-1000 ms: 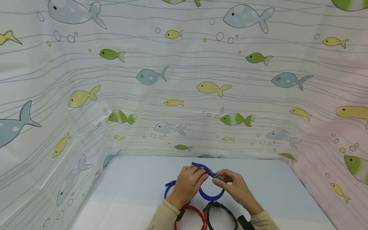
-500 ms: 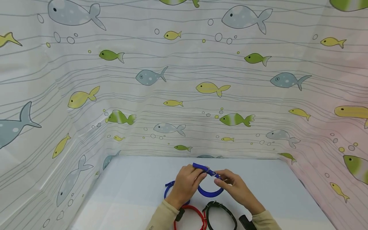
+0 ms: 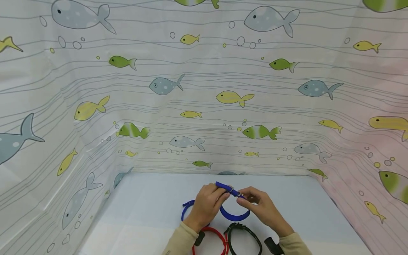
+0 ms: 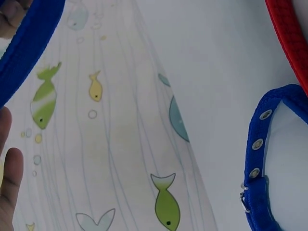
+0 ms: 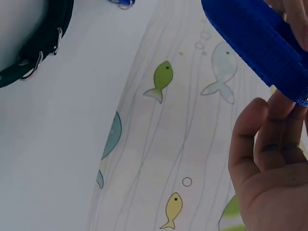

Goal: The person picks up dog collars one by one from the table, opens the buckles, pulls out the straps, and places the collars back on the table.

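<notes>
On the left, a pale sheet (image 3: 105,152) printed with blue, green and yellow fish slopes down to the white desk (image 3: 140,209), then runs across the back and along the right side. First on the desk comes a blue collar (image 4: 256,159), lying as a loop partly behind the left hand (image 3: 206,203); the left wrist view shows metal-rimmed eyelets along its strap and a metal buckle. The left hand, coming out of a beige sleeve (image 3: 181,237), pinches one part of a second blue collar (image 3: 235,216), whose free strap end juts up and leftward past the fingers. Below that hand, at the near edge of the view, lies a red collar (image 3: 213,230), its lower part cut off. The second blue collar is held up above the desk between the two hands, its loop hanging beneath them, with metal fittings showing on the strap; whether its buckle is fastened I cannot tell at this size. Under it, just right of the red collar, lies a dark collar (image 3: 236,226) with metal rings. Farther right, the right hand (image 3: 261,209) grasps the held collar's other side between thumb and fingers.
</notes>
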Action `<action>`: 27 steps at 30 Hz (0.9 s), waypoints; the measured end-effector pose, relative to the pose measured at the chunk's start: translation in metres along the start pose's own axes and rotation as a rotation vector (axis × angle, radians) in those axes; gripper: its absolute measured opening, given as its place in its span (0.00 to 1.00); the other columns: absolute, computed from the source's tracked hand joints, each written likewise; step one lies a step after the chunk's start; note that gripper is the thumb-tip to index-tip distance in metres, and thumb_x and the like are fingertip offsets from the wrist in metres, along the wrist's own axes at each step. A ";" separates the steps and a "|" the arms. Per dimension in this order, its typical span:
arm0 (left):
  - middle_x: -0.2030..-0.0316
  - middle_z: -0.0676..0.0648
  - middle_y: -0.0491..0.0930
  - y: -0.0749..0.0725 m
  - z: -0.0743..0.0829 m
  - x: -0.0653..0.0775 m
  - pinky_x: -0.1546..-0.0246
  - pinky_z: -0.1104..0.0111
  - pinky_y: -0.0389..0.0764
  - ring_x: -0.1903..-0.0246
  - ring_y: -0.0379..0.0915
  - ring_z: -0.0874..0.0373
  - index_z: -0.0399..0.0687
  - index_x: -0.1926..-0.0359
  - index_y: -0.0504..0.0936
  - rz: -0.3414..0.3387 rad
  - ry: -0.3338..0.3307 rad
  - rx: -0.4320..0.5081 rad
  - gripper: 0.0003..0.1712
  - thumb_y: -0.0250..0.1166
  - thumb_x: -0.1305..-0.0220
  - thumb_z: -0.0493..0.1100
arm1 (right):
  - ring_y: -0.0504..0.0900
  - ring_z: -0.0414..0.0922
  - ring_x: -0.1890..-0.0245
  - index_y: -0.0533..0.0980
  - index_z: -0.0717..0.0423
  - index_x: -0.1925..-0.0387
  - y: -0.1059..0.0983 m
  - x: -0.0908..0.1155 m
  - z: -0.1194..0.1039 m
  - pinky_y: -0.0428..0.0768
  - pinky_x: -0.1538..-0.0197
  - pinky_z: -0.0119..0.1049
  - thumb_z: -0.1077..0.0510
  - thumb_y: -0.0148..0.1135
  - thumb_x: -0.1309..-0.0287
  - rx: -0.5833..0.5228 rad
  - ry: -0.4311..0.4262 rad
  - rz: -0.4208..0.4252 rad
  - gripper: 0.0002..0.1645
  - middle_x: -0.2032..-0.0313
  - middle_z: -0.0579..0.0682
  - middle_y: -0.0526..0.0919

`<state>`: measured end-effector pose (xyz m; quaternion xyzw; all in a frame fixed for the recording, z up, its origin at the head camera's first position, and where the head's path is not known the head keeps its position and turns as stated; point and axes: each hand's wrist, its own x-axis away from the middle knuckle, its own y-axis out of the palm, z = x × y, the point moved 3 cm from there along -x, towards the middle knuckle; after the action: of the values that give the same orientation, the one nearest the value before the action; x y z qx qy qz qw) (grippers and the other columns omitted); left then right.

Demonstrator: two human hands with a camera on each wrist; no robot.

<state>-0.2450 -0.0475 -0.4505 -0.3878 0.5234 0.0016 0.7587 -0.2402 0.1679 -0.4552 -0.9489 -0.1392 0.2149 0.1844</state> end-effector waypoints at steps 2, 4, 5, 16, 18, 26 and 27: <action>0.65 0.58 0.78 -0.001 -0.002 -0.001 0.66 0.72 0.72 0.68 0.71 0.64 0.53 0.52 0.87 0.015 0.007 -0.001 0.11 0.60 0.25 0.48 | 0.82 0.44 0.60 0.82 0.45 0.47 -0.001 0.001 0.002 0.82 0.54 0.39 0.57 0.65 0.31 -0.010 -0.018 -0.024 0.13 0.63 0.47 0.82; 0.67 0.58 0.76 -0.002 -0.003 -0.001 0.67 0.73 0.71 0.69 0.70 0.64 0.52 0.54 0.86 0.031 0.011 -0.002 0.09 0.61 0.25 0.48 | 0.81 0.45 0.59 0.81 0.45 0.44 -0.001 0.001 0.003 0.82 0.54 0.39 0.58 0.63 0.30 -0.018 -0.022 -0.046 0.15 0.61 0.48 0.81; 0.67 0.58 0.75 -0.003 -0.004 -0.001 0.68 0.72 0.71 0.69 0.70 0.64 0.52 0.56 0.86 0.039 0.014 -0.003 0.08 0.61 0.25 0.47 | 0.81 0.45 0.58 0.80 0.45 0.43 -0.001 0.002 0.003 0.82 0.54 0.39 0.58 0.62 0.29 -0.018 -0.019 -0.053 0.16 0.60 0.47 0.81; 0.64 0.58 0.78 -0.001 -0.001 -0.003 0.66 0.73 0.73 0.67 0.72 0.64 0.51 0.57 0.87 0.034 0.020 0.012 0.10 0.62 0.26 0.49 | 0.81 0.41 0.62 0.81 0.41 0.57 0.004 -0.003 -0.005 0.82 0.57 0.37 0.47 0.72 0.38 0.104 0.061 0.091 0.11 0.65 0.41 0.82; 0.64 0.58 0.78 -0.001 0.001 -0.003 0.67 0.73 0.72 0.67 0.72 0.64 0.51 0.58 0.86 0.034 0.019 0.014 0.10 0.61 0.26 0.49 | 0.82 0.42 0.62 0.81 0.42 0.58 0.004 -0.003 -0.005 0.81 0.56 0.38 0.48 0.72 0.39 0.078 0.079 0.082 0.10 0.66 0.42 0.82; 0.63 0.57 0.80 -0.003 -0.001 -0.003 0.66 0.73 0.74 0.65 0.75 0.63 0.51 0.58 0.85 0.042 0.019 0.026 0.08 0.61 0.25 0.47 | 0.81 0.46 0.60 0.81 0.45 0.49 0.005 -0.001 0.003 0.81 0.57 0.39 0.56 0.65 0.31 -0.033 0.022 -0.006 0.11 0.62 0.49 0.81; 0.63 0.57 0.80 -0.003 -0.002 -0.003 0.66 0.73 0.74 0.65 0.75 0.63 0.51 0.58 0.85 0.045 0.019 0.028 0.08 0.61 0.26 0.47 | 0.81 0.46 0.60 0.81 0.45 0.48 0.005 -0.001 0.004 0.81 0.57 0.39 0.57 0.64 0.30 -0.040 0.014 -0.011 0.11 0.62 0.49 0.81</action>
<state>-0.2466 -0.0493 -0.4466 -0.3652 0.5393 0.0079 0.7588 -0.2420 0.1644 -0.4597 -0.9531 -0.1473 0.2044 0.1676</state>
